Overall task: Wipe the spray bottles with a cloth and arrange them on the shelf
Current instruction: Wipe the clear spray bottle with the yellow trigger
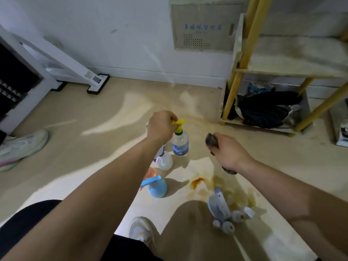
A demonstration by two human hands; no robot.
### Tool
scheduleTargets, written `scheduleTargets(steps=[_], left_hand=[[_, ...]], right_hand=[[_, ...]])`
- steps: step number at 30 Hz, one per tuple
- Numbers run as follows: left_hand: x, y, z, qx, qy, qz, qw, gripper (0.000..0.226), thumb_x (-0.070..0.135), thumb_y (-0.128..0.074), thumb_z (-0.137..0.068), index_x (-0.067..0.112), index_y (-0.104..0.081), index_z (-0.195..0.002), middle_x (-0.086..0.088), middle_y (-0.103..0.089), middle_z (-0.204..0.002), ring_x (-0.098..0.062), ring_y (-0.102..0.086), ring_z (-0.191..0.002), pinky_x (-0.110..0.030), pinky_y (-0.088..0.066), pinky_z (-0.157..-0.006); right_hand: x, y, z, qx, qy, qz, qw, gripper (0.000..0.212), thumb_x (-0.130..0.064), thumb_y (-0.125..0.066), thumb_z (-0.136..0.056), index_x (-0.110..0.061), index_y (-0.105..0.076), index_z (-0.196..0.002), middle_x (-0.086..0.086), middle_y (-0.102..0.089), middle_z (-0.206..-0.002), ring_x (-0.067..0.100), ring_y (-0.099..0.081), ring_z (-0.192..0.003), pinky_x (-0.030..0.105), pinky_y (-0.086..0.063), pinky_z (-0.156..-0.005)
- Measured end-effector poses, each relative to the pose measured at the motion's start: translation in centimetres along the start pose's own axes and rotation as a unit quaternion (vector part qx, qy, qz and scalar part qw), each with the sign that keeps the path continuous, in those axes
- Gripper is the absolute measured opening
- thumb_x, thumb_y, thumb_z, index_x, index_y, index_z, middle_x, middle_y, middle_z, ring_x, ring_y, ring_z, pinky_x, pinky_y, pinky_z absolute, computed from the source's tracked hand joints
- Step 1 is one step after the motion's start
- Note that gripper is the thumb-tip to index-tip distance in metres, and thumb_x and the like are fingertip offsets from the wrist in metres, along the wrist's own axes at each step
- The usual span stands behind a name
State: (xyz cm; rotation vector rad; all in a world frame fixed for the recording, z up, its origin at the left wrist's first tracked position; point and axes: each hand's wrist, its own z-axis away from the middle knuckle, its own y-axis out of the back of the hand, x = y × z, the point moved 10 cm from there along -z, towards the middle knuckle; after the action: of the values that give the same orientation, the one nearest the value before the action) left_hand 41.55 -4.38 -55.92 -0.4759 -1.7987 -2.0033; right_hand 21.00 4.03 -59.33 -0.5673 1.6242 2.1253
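My left hand (161, 127) grips the yellow spray head of a clear bottle with a blue label (180, 143), upright on the floor. To its right, my right hand (228, 152) is curled round a dark grey cloth (211, 141). A white spray bottle (164, 160) stands just below my left wrist. Nearer to me is a light-blue spray bottle (157, 187), with an orange one (150, 173) partly hidden behind it. The wooden shelf (282, 70) with yellow posts stands at the upper right, its middle board bare.
A blue-and-white bottle (219, 205) lies on its side near several small round caps (232, 220). An orange stain (196, 181) marks the floor. Dark clothes (263, 108) fill the shelf's bottom level. A person's shoe (20, 146) is at the left; my own shoe (142, 230) is below.
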Motion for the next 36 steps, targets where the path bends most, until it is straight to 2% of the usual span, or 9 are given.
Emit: scheduleTargets(steps=[2, 7, 15, 19, 25, 28, 32, 34, 36], left_hand=[[-0.8, -1.8, -1.6, -0.015, -0.005, -0.023, 1.000, 0.021, 0.028, -0.074, -0.086, 0.022, -0.075, -0.106, -0.003, -0.071, -0.105, -0.026, -0.066, -0.099, -0.033, -0.053, -0.081], [-2.4, -4.9, -4.2, -0.027, 0.000, -0.075, 0.997, 0.024, 0.017, -0.066, -0.092, 0.019, -0.072, -0.116, -0.007, -0.067, -0.116, -0.027, -0.064, -0.102, -0.026, -0.042, -0.074], [-4.9, -8.5, -5.4, -0.047, 0.002, -0.093, 0.995, 0.022, 0.007, -0.061, -0.092, 0.015, -0.068, -0.111, -0.010, -0.061, -0.108, -0.025, -0.058, -0.088, -0.028, -0.039, -0.071], [-5.8, -8.4, -5.1, -0.067, 0.030, -0.089, 0.993, 0.020, 0.009, -0.062, -0.091, 0.023, -0.064, -0.105, -0.005, -0.062, -0.105, -0.024, -0.061, -0.082, -0.029, -0.042, -0.071], [-3.0, -6.9, -2.4, -0.072, -0.002, -0.138, 0.988, 0.032, 0.019, -0.064, -0.092, 0.018, -0.060, -0.124, -0.008, -0.050, -0.123, -0.028, -0.059, -0.104, -0.037, -0.049, -0.082], [0.5, -6.8, 0.3, -0.128, -0.051, -0.069, 0.988, 0.040, 0.026, -0.072, -0.089, 0.019, -0.061, -0.126, -0.004, -0.057, -0.124, -0.025, -0.060, -0.109, -0.038, -0.051, -0.093], [4.5, -8.9, 7.4, -0.298, -0.034, 0.147, 0.942, 0.062, 0.034, -0.082, -0.082, 0.026, -0.053, -0.136, 0.002, -0.064, -0.122, -0.019, -0.065, -0.105, -0.036, -0.057, -0.086], [6.2, -9.7, 10.5, -0.340, -0.008, 0.253, 0.906, 0.059, 0.032, -0.076, -0.089, 0.029, -0.048, -0.141, 0.000, -0.065, -0.124, -0.022, -0.066, -0.106, -0.039, -0.057, -0.087], [7.3, -9.8, 12.3, -0.328, 0.013, 0.332, 0.884, 0.052, 0.028, -0.072, -0.093, 0.030, -0.048, -0.139, -0.004, -0.067, -0.124, -0.024, -0.066, -0.103, -0.041, -0.055, -0.088]], right_hand=[[1.0, -1.5, -1.2, -0.020, -0.003, 0.001, 1.000, 0.014, -0.032, -0.051, -0.101, -0.020, -0.050, -0.092, 0.009, -0.060, -0.090, 0.028, -0.057, -0.078, 0.035, -0.037, -0.058], [2.6, -4.1, -3.0, -0.057, -0.006, 0.000, 0.998, 0.012, -0.033, -0.052, -0.100, -0.022, -0.052, -0.098, 0.007, -0.064, -0.095, 0.028, -0.063, -0.087, 0.042, -0.052, -0.075], [3.7, -5.5, -3.9, -0.071, -0.013, -0.012, 0.997, 0.012, -0.031, -0.051, -0.101, -0.019, -0.053, -0.102, 0.009, -0.062, -0.097, 0.028, -0.059, -0.086, 0.036, -0.043, -0.069], [3.6, -5.1, -3.6, -0.068, -0.015, -0.018, 0.997, 0.013, -0.029, -0.050, -0.101, -0.016, -0.054, -0.104, 0.011, -0.062, -0.098, 0.029, -0.059, -0.087, 0.034, -0.038, -0.067], [2.4, -2.4, -1.8, -0.050, -0.010, -0.014, 0.999, 0.015, -0.029, -0.052, -0.101, -0.015, -0.056, -0.105, 0.011, -0.063, -0.101, 0.029, -0.060, -0.091, 0.037, -0.045, -0.071], [1.1, -0.2, -0.4, -0.032, 0.001, -0.033, 0.999, 0.016, -0.031, -0.054, -0.101, -0.016, -0.056, -0.101, 0.007, -0.067, -0.097, 0.025, -0.064, -0.089, 0.039, -0.051, -0.077], [-0.3, 3.1, 2.6, 0.005, 0.005, -0.072, 0.997, 0.015, -0.034, -0.054, -0.102, -0.019, -0.056, -0.101, -0.007, -0.060, -0.084, 0.003, -0.055, -0.073, 0.017, -0.038, -0.057], [-0.5, 4.3, 4.3, 0.015, 0.008, -0.100, 0.995, 0.017, -0.036, -0.054, -0.101, -0.020, -0.058, -0.105, -0.005, -0.064, -0.090, 0.011, -0.060, -0.081, 0.021, -0.042, -0.062], [-0.5, 5.3, 6.0, 0.020, 0.007, -0.127, 0.992, 0.019, -0.038, -0.055, -0.100, -0.021, -0.060, -0.108, -0.001, -0.068, -0.098, 0.019, -0.063, -0.090, 0.031, -0.048, -0.073]])
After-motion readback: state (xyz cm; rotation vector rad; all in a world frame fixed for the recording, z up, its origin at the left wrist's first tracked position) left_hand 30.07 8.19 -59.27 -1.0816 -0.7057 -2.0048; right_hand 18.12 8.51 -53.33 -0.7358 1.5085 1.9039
